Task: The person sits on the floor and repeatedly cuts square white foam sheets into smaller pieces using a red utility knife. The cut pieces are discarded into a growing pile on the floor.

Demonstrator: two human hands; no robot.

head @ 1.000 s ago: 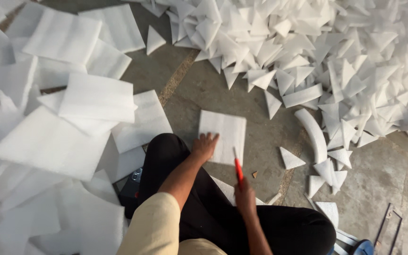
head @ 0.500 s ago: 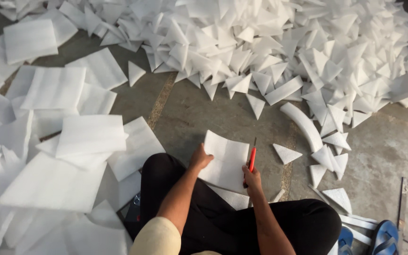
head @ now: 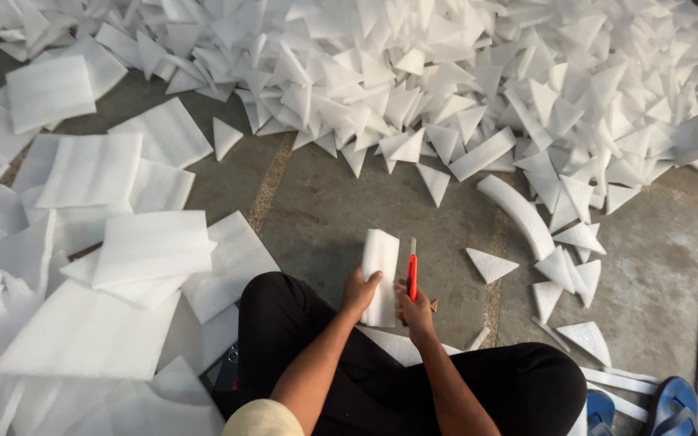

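Note:
I sit cross-legged on a concrete floor in black trousers. My left hand (head: 359,292) grips a white foam sheet (head: 380,270) that is folded or curled upright in front of my knees. My right hand (head: 415,308) holds a red utility knife (head: 412,273) with its blade pointing away from me, right beside the foam's right edge. A flat white foam piece (head: 401,345) lies on the floor under my hands.
A big heap of white foam triangles (head: 446,89) fills the far side and right. Square foam sheets (head: 123,250) are stacked to my left. A curved foam strip (head: 519,214), loose triangles (head: 490,264) and blue sandals (head: 676,404) lie on my right.
The foam sheet lay flat on the floor, then my left hand lifted it and folded it upright. My right hand brought the knife up beside it. My view shifted right and forward.

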